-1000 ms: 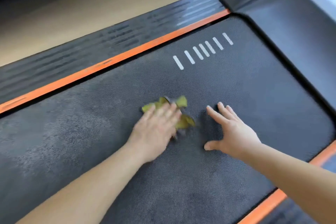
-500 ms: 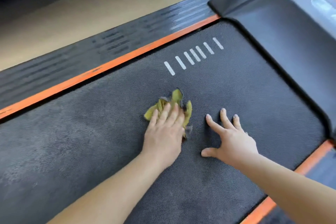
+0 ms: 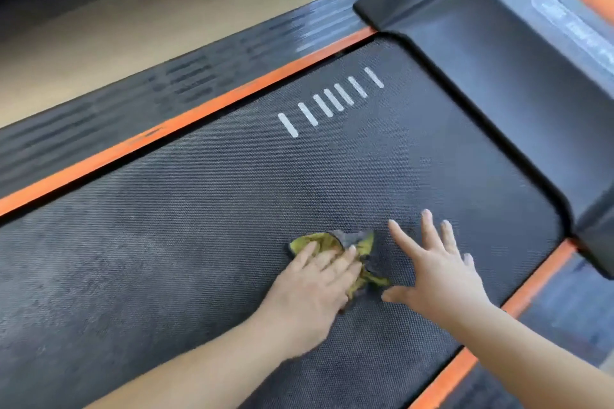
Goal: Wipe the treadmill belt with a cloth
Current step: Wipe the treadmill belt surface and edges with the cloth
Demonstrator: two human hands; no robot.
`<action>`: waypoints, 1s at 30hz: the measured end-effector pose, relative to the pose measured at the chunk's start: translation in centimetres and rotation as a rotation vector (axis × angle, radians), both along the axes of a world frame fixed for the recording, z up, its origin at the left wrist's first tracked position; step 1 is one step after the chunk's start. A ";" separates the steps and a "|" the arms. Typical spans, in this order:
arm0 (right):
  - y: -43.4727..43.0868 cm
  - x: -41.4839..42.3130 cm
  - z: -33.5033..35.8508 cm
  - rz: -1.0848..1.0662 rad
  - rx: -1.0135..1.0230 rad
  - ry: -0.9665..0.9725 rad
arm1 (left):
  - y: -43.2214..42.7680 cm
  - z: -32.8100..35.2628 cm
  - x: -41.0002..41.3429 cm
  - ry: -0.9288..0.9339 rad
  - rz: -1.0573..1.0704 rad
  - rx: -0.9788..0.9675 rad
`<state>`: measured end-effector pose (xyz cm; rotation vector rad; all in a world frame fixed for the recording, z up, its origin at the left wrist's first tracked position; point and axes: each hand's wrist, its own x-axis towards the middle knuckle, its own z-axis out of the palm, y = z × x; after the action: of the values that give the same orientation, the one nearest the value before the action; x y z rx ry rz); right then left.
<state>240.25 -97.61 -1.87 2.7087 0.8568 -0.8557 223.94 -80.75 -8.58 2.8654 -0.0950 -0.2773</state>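
Treadmill belt (image 3: 206, 226), dark and finely textured, fills most of the view, with 7 white stripes (image 3: 329, 101) printed on it just short of the black motor cover (image 3: 498, 103). A crumpled yellow and grey cloth (image 3: 352, 242) lies on the belt nearer the person than those stripes. The left hand (image 3: 312, 289) presses flat on the cloth, fingers together and extended, not curled around it. Just beside the cloth, on the side toward the motor cover, the right hand (image 3: 438, 272) rests palm down on the bare belt with its fingers spread apart. Orange trim strips (image 3: 186, 123) run along both belt edges.
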 end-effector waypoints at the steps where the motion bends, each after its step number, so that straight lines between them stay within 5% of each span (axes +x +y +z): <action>1: -0.6 -0.3 -0.1 -0.034 -0.027 0.013 | 1.1 -0.3 0.5 -0.022 -0.065 0.022; 3: -1.4 -0.8 -0.4 -0.090 -0.024 0.058 | 3.5 -0.8 1.7 -0.016 -0.015 0.082; 8: -0.7 -0.9 -0.8 -0.154 -0.007 0.097 | 2.7 0.0 3.1 0.014 0.513 0.012; 14: -1.4 -0.9 -0.9 -0.093 -0.013 0.084 | -2.1 -0.3 -1.9 0.052 -0.038 0.039; 20: -2.5 -2.0 -0.3 -0.010 0.021 0.092 | -2.2 3.0 1.6 0.270 0.605 -0.011; 30: -3.8 -2.2 -0.5 0.053 -0.009 0.129 | -1.4 6.8 4.5 0.704 0.332 0.019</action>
<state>238.00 -101.41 -2.33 2.6342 0.9427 -1.0293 228.42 -82.16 -1.77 2.5632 0.5065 -1.1737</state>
